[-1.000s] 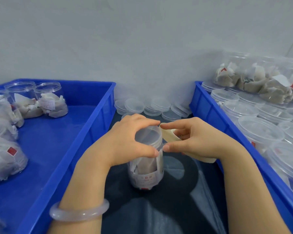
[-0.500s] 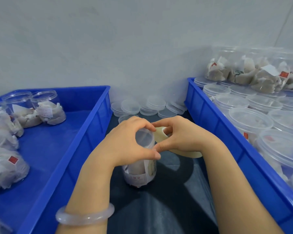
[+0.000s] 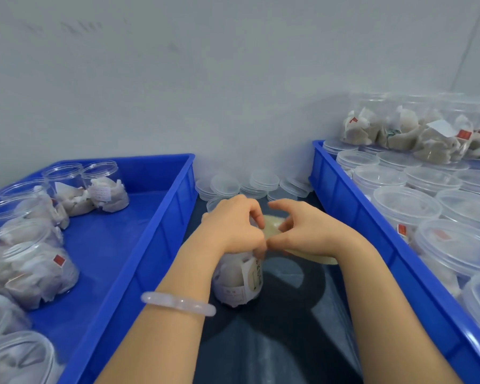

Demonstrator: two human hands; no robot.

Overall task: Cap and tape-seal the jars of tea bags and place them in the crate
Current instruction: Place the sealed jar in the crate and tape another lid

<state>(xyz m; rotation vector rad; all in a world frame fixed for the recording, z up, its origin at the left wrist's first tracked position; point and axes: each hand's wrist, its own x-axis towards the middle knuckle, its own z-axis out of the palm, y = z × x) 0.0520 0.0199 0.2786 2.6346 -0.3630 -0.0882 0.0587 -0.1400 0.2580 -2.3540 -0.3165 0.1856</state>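
clear jar [image 3: 233,281] gripped at its top by left fingers [image 3: 253,214], right fingers [image 3: 281,207] pinching beige tape [image 3: 272,227]

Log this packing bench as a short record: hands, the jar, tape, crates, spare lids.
left hand: grips the top of the jar
jar: standing on the dark surface between the crates, tea bags inside
right hand: holds the tape roll beside the jar's top
left crate: blue, jars of tea bags
right crate: blue, lidded jars
loose lids: by the wall, between the crates
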